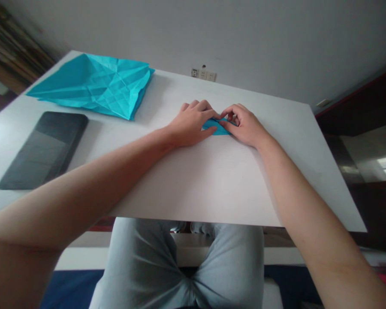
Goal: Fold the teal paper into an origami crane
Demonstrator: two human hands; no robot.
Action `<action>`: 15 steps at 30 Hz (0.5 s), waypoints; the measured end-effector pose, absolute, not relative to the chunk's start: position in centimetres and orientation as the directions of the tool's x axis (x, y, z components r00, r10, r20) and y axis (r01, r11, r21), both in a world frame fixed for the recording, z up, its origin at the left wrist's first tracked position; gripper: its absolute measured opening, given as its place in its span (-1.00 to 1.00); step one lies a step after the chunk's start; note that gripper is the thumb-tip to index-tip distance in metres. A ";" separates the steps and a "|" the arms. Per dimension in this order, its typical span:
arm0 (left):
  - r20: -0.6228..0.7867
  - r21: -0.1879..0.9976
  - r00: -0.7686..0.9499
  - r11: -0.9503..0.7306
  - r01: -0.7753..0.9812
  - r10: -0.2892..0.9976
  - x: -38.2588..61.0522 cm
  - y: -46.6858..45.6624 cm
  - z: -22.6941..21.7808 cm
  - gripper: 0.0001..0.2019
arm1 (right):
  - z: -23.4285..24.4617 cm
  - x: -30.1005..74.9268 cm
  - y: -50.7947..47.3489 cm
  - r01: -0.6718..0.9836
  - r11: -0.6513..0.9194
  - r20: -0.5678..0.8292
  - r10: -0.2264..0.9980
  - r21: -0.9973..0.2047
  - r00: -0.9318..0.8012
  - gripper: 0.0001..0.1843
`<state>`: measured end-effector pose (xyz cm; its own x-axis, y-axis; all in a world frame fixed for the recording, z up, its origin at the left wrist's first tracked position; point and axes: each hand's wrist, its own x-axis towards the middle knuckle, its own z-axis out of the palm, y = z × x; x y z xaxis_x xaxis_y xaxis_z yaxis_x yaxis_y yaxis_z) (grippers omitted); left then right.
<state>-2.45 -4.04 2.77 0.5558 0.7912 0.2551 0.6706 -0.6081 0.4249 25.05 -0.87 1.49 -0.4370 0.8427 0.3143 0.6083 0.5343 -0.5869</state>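
Faded light-blue denim trousers are filling the foreground. Left hand is resting, thumb and forefinger parted, over a small, folded turquoise paper piece, midway along the white rectangular desk; right hand is sitting curled, fingers nearly touching at the paper's right end, pinch unclear. It's looking light, crisp, tearable: ends are offering hold. Room is lying toward the desk's front and right edges.

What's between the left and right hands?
A small piece of blue paper, on the white table, with the left hand and right hand both at it. Head view shows it.
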 end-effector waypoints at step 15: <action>0.250 0.426 0.550 -0.601 0.677 0.797 -2.4 -4.3 3.2 -0.46 | 1.8 25.0 -1.0 0.627 0.508 0.284 0.858 -0.590 -0.428 -0.54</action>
